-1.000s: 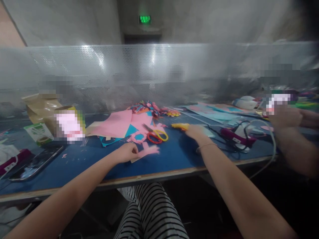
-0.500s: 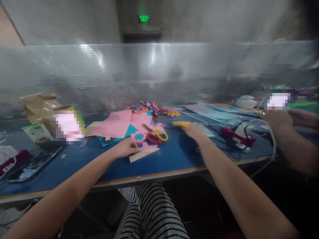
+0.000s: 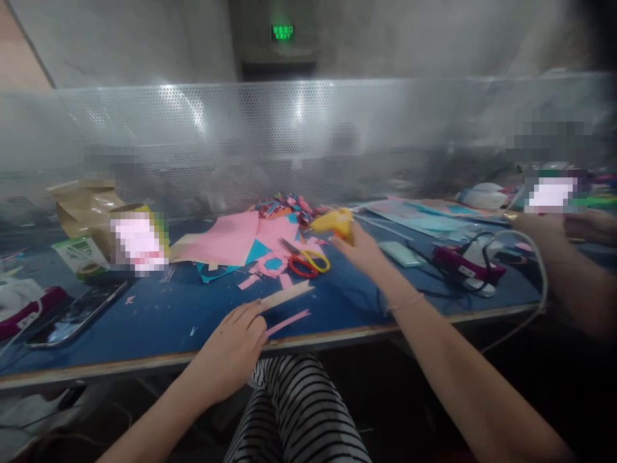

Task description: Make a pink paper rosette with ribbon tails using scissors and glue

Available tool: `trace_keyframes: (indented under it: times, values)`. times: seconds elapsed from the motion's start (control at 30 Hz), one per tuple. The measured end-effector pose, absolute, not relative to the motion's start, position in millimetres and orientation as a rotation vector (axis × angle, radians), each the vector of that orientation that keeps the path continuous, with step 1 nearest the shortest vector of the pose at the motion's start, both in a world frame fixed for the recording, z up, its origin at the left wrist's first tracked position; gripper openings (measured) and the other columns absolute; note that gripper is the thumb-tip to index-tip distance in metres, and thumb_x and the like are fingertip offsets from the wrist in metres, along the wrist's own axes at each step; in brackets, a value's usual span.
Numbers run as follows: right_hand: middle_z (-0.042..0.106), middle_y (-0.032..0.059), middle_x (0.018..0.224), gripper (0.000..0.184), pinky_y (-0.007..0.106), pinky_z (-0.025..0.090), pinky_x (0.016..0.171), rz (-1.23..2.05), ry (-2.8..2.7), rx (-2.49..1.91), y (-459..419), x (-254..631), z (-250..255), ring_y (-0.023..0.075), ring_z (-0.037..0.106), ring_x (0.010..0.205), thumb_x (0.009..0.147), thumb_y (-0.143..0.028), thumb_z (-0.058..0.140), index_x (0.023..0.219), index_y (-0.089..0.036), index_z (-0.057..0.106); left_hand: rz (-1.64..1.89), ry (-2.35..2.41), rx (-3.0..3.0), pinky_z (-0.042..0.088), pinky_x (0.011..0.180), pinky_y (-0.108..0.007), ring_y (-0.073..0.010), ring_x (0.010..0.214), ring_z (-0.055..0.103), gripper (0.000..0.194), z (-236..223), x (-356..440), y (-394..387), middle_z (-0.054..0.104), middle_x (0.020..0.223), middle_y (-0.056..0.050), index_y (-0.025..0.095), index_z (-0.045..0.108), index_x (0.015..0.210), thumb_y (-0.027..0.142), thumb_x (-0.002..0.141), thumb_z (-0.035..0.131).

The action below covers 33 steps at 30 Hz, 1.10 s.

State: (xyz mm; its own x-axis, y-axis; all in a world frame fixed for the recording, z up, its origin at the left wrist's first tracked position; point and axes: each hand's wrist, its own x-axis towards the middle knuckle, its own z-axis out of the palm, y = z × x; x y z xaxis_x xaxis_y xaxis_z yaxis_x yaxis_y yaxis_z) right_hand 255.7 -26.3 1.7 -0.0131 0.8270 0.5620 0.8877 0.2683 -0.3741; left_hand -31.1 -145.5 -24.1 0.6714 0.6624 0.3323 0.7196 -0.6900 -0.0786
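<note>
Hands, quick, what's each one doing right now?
Left hand: touching the cream strip and the near pink strip; grip cannot be told.
Right hand: closed around the yellow glue gun.

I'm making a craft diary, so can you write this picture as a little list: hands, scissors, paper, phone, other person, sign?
Left hand: fingers on a cream strip, a pink strip by the thumb
Right hand: holding a yellow glue gun
Scissors: red and yellow handles, right of a pink ring
Paper: pink sheets partly over blue paper
Phone: on the blue table, at the left
Other person: hands at the right, blurry
Sign: green, says EXIT
</note>
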Motion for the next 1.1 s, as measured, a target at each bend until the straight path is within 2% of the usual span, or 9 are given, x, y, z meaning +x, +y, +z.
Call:
trace_keyframes:
  times: [0.1,0.17,0.33,0.5,0.93,1.1]
  values:
    - [0.060,0.0102,0.093,0.044,0.026,0.038,0.062,-0.194,-1.922,-1.624,-48.5,220.2,1.6,0.0222,0.057,0.081,0.075,-0.049,0.042,0.103,-0.015,0.045,-0.366,-1.163,-2.619,0.038,0.093,-0.041,-0.0208,0.113,0.044,0.025,-33.6,-32.3,-142.4,0.055,0.111,-0.011,0.014,0.054,0.092,0.011,0.081,0.032]
    - [0.060,0.0098,0.092,0.042,0.026,0.037,0.060,-0.293,-1.974,-1.667,-57.2,205.9,-1.1,0.0223,0.058,0.078,0.074,-0.048,0.043,0.100,-0.015,0.046,-0.336,-1.184,-2.600,0.040,0.092,-0.039,-0.0202,0.109,0.047,0.027,-36.7,-32.0,-140.2,0.056,0.109,-0.011,0.013,0.054,0.095,0.009,0.080,0.031]
    - [0.059,0.0107,0.097,0.042,0.025,0.037,0.058,-0.407,-2.127,-1.663,-61.1,197.4,-9.5,0.0215,0.059,0.077,0.075,-0.044,0.042,0.104,-0.014,0.044,-0.342,-1.220,-2.558,0.040,0.092,-0.039,-0.0211,0.109,0.048,0.027,-43.3,-30.4,-139.8,0.056,0.110,-0.012,0.012,0.053,0.095,0.009,0.079,0.032]
    - [0.060,0.0121,0.090,0.037,0.025,0.037,0.057,-0.404,-2.264,-1.660,-61.3,195.0,-13.1,0.0213,0.059,0.076,0.077,-0.041,0.039,0.099,-0.012,0.047,-0.388,-1.265,-2.574,0.041,0.091,-0.038,-0.0213,0.109,0.048,0.025,-45.3,-28.9,-142.1,0.056,0.110,-0.011,0.013,0.054,0.092,0.008,0.078,0.034]
    - [0.059,0.0131,0.097,0.041,0.025,0.038,0.060,-0.389,-2.373,-1.587,-58.7,198.3,-15.4,0.0210,0.058,0.079,0.078,-0.036,0.040,0.110,-0.011,0.043,-0.505,-1.261,-2.531,0.044,0.088,-0.036,-0.0196,0.106,0.051,0.025,-45.7,-27.5,-142.6,0.057,0.111,-0.010,0.014,0.052,0.097,0.011,0.081,0.033]
    - [0.060,0.0118,0.089,0.038,0.025,0.037,0.059,-0.378,-2.366,-1.625,-60.1,198.7,-12.7,0.0206,0.058,0.078,0.078,-0.036,0.041,0.106,-0.012,0.044,-0.549,-1.294,-2.514,0.045,0.086,-0.035,-0.0187,0.104,0.052,0.024,-45.0,-27.2,-143.3,0.058,0.109,-0.009,0.015,0.053,0.094,0.015,0.083,0.032]
